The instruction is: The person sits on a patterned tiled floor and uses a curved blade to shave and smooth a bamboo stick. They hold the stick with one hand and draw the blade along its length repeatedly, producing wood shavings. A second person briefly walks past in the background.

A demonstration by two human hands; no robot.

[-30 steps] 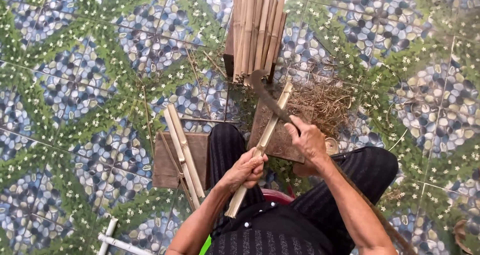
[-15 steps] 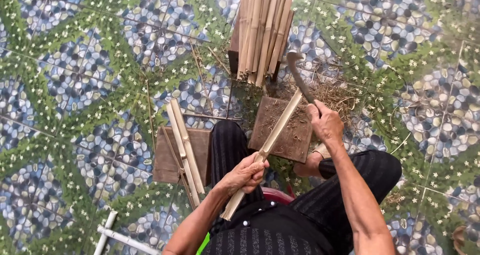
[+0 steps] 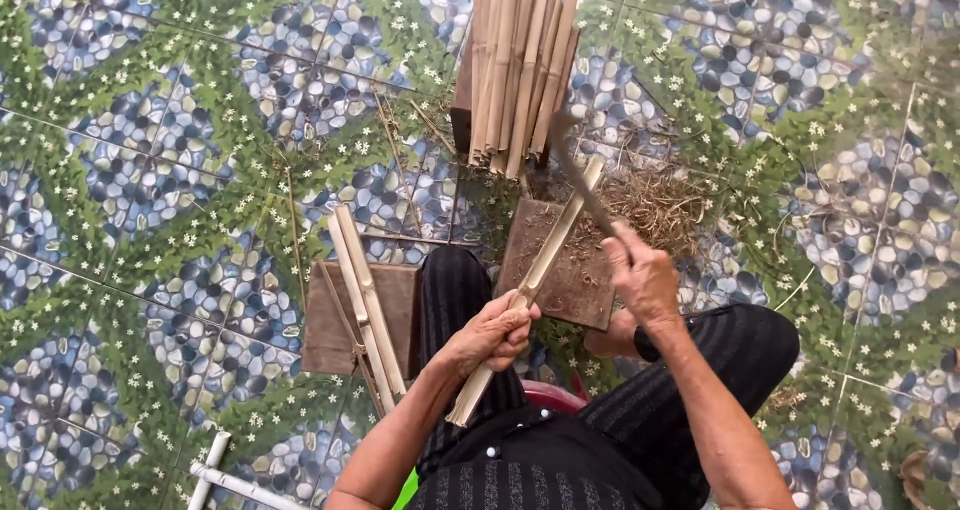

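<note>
Simply pale, slender split bamboo strip (image 3: 530, 290)

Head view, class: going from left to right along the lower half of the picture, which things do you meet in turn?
White pipe frame → brown board with bamboo slats → left hand gripping a bamboo strip → right hand holding a blade.

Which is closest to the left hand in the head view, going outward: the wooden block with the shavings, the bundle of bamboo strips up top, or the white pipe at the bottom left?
From the left hand:
1. Wooden block, just right of it, under the held strip.
2. White pipe, lower left on the floor.
3. Bundle of bamboo strips, top centre, farthest.
</note>
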